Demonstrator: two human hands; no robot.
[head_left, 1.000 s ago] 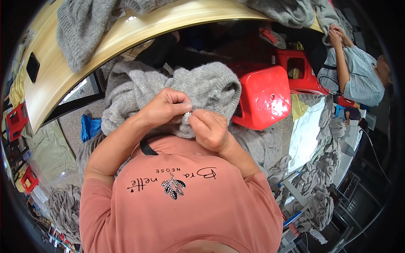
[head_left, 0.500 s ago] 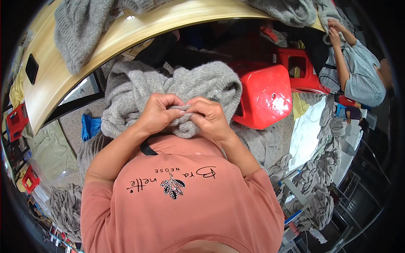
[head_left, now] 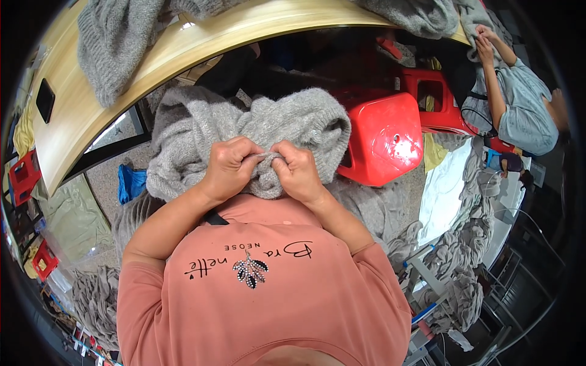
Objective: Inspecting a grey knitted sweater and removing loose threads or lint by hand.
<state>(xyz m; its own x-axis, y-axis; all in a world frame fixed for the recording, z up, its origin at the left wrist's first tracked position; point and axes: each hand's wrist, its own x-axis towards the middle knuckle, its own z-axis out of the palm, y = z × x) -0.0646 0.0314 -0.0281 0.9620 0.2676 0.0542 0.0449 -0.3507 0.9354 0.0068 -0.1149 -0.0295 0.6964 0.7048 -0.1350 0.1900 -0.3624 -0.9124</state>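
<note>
Grey knit (head_left: pixel 268 119), between both grips (head_left: pixel 231 168) (head_left: pixel 298 172), seemingly pinched

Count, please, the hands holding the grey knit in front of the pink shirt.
2: the left hand and, close beside it, the right hand, both pinching the grey knit.

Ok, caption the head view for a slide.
Left hand and right hand pinch a gray knit between them, a red stool to the right.
</note>
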